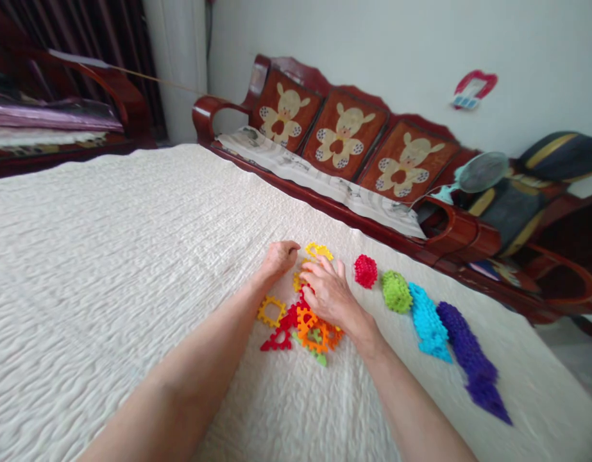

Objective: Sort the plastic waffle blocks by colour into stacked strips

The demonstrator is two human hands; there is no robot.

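On the white bedspread (132,256), head view: both hands meet over loose plastic link pieces. The left hand (280,256) has its fingers curled down, tips on the cloth. Can't tell if it's pinching anything. The right hand (327,292) is palm down with its fingers stretched toward the left hand, tips at a small yellow piece (299,280) lying between the two hands. The thumb is hidden, so can't tell if it's holding.

A yellow ring piece (319,250) lies just beyond both sets of fingertips, flat on the cloth. The mixed pile (308,328) of red, orange and green pieces is under and just behind the right palm, touching it. A yellow square piece (271,310) sits beside the left wrist, near the pile.

Out past the right hand's outer side is a row of sorted stacks. The red stack (365,271) is nearest, then the green stack (396,291), the cyan stack (428,321) and the purple stack (471,359) farthest. A wooden bench (353,212) stands past the bed edge, well beyond the hands.
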